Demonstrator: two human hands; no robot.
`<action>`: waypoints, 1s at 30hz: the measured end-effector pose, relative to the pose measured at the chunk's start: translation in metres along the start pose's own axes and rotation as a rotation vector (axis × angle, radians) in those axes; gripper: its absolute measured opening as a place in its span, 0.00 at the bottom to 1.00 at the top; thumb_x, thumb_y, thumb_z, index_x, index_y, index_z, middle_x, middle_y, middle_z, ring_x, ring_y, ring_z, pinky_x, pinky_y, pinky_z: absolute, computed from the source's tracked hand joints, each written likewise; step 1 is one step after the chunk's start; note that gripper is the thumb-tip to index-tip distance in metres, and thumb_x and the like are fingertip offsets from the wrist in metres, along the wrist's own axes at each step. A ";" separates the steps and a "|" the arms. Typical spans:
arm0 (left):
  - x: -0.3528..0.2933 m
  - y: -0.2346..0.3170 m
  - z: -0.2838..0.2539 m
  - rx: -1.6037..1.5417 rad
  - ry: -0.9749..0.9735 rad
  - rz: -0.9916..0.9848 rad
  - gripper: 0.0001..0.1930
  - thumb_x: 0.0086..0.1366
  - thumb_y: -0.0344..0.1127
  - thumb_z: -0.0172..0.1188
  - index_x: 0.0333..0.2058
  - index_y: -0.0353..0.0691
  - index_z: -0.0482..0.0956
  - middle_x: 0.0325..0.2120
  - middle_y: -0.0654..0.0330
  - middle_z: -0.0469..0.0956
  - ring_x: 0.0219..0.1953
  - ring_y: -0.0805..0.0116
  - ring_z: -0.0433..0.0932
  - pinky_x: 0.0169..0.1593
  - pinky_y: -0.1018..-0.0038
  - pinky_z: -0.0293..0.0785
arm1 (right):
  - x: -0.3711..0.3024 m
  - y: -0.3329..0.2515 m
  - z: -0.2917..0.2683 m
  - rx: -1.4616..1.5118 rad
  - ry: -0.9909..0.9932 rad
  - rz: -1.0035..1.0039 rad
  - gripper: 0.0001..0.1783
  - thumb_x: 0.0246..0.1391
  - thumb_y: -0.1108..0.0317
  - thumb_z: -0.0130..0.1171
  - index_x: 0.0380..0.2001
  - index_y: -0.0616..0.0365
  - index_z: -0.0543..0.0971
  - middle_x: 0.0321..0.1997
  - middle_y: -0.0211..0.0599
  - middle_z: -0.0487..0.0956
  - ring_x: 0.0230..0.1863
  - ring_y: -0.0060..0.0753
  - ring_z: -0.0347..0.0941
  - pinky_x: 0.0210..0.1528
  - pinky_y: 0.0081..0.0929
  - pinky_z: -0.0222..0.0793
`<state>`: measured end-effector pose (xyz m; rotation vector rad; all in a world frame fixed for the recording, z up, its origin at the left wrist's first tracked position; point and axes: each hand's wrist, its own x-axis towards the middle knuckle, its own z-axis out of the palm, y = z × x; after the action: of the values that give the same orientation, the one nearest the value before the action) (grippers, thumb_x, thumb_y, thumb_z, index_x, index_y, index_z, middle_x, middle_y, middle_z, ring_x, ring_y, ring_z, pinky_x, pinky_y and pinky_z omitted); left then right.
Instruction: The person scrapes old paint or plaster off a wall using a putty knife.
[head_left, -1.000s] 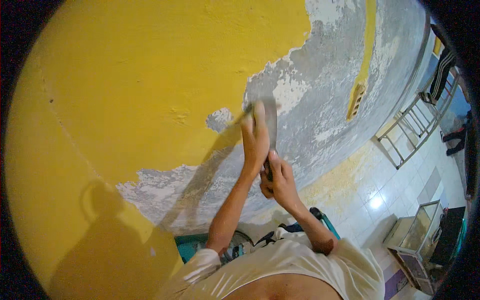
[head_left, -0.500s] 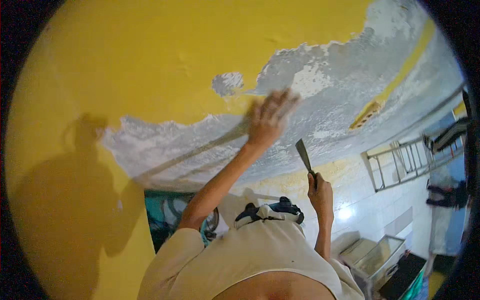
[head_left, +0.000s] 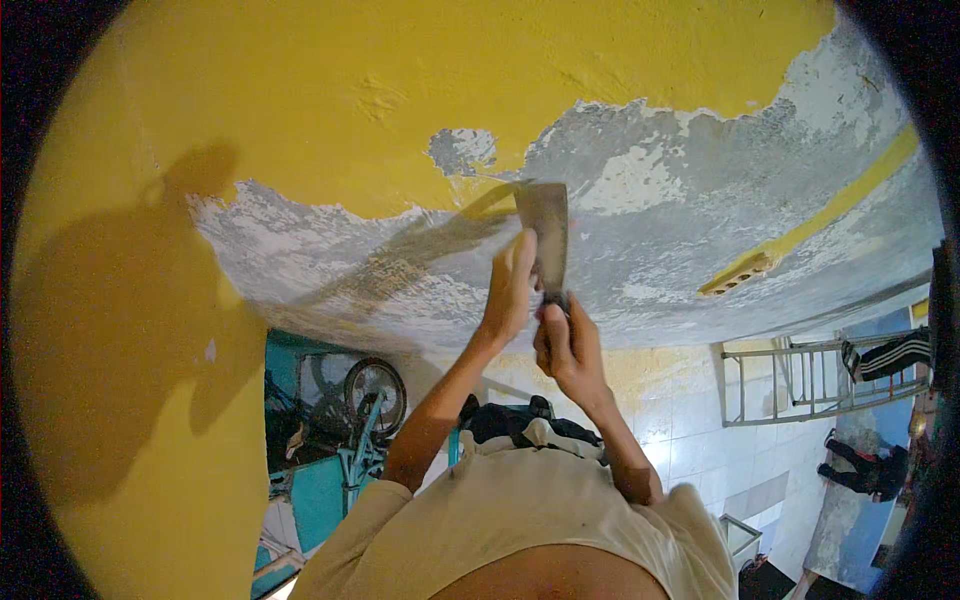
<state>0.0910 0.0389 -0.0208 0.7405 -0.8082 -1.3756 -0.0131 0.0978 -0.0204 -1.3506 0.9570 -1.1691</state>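
Note:
My right hand (head_left: 572, 352) is closed around the dark handle of a paint scraper (head_left: 545, 225), its broad metal blade pointing up toward the wall. Beside the blade's left edge is my left hand (head_left: 510, 285), its visible fingers stretched upward; some are hidden behind the blade, and whether they touch it I cannot tell. In front of me, the wall has yellow paint (head_left: 300, 100) above. Below the ragged paint edge lies bare grey plaster (head_left: 620, 240) with whitish patches. The blade's top end is close to this edge, near a small separate grey patch (head_left: 463, 150).
A yellow strip with a socket-like plate (head_left: 738, 275) crosses the plaster at right. Farther right are a metal ladder (head_left: 770, 385) and a person (head_left: 865, 465). Below left, a bicycle (head_left: 370, 420) stands by a teal surface. Pale tiles (head_left: 690, 450) cover the floor.
My right hand has brought the scraper up and left to the wall. My left hand has come down from the plaster to beside the blade. The view has shifted slightly.

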 end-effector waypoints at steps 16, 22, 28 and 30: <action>0.029 0.030 0.026 0.275 0.031 0.151 0.20 0.67 0.48 0.44 0.28 0.37 0.74 0.19 0.64 0.73 0.12 0.79 0.64 0.15 0.81 0.59 | 0.023 0.001 0.026 -0.214 0.207 -0.173 0.11 0.61 0.66 0.41 0.40 0.63 0.69 0.14 0.38 0.69 0.14 0.26 0.67 0.18 0.23 0.60; 0.024 0.037 0.020 0.291 -0.007 0.059 0.22 0.66 0.51 0.43 0.27 0.38 0.74 0.17 0.64 0.73 0.12 0.80 0.65 0.16 0.81 0.60 | 0.016 0.000 0.031 -0.243 0.246 -0.128 0.11 0.61 0.67 0.42 0.38 0.63 0.70 0.13 0.37 0.69 0.13 0.26 0.67 0.18 0.24 0.60; 0.028 0.022 0.016 0.257 0.027 0.065 0.23 0.66 0.52 0.44 0.26 0.39 0.75 0.17 0.65 0.73 0.12 0.81 0.64 0.15 0.82 0.60 | 0.019 0.014 0.033 -0.154 0.253 -0.057 0.12 0.62 0.65 0.41 0.35 0.63 0.70 0.12 0.33 0.67 0.14 0.18 0.63 0.17 0.22 0.57; 0.025 0.038 0.025 0.275 -0.010 0.038 0.23 0.66 0.53 0.43 0.25 0.39 0.75 0.17 0.65 0.74 0.13 0.81 0.65 0.15 0.82 0.60 | 0.016 0.007 0.037 -0.107 0.270 -0.047 0.12 0.62 0.64 0.41 0.34 0.63 0.70 0.12 0.32 0.67 0.14 0.18 0.63 0.17 0.22 0.57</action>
<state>0.0911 0.0167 0.0265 0.9258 -1.0271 -1.2488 0.0271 0.0890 -0.0241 -1.3267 1.2005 -1.3769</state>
